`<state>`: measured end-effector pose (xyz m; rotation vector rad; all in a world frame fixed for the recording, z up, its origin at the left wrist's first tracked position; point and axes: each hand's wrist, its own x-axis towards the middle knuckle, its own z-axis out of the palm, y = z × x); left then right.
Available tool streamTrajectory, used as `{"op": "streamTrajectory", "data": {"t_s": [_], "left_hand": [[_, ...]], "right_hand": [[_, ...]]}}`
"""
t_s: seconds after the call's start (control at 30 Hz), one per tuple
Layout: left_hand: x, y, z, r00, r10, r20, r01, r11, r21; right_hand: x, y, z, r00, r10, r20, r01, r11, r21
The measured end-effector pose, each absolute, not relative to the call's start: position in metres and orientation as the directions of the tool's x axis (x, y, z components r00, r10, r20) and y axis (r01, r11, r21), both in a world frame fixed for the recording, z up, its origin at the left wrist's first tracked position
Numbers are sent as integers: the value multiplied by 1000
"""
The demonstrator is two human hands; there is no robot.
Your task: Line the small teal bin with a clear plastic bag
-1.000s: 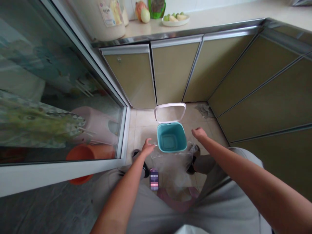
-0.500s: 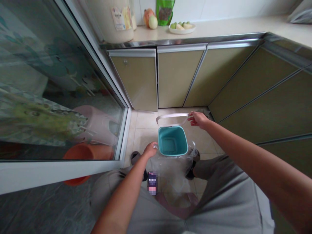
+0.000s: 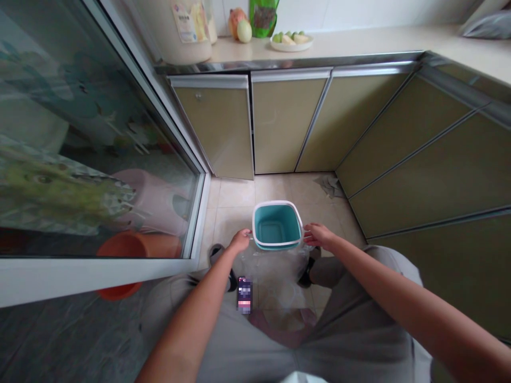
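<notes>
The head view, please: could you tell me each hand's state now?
Left hand: curled beside the square, white-rimmed teal plastic bin; grip cannot be told.
Right hand: partly curled at the bin's right side; grip cannot be told.

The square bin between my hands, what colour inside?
Teal inside the bin, clearest in the head view.

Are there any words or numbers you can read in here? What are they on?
None can be read clearly.
Label on the pale container: printed characters, too small and blurred to read.
Phone on the floor: screen pixelated, unreadable.
Blue-green bin: no writing visible.
</notes>
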<state>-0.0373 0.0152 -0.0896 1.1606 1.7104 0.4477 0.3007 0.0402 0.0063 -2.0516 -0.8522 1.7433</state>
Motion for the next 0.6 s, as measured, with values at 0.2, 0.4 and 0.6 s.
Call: {"op": "streamTrajectory", "data": {"t_s": [0.2,0.4,0.6], "left_hand": [[-33,21,-84,-67,819,-570,493,523,695],[-32,17,-82,-41,864,-501,614,418,670],[-29,12,-77,-23,871,-491,715,358,601]], "right_hand": [[299,29,-10,85,604,-793,352,-763,-543],[299,25,-36,67,693,-718,672,-563,-481],[306,20,-53,-4,812,-584,852,-303,-428]]}}
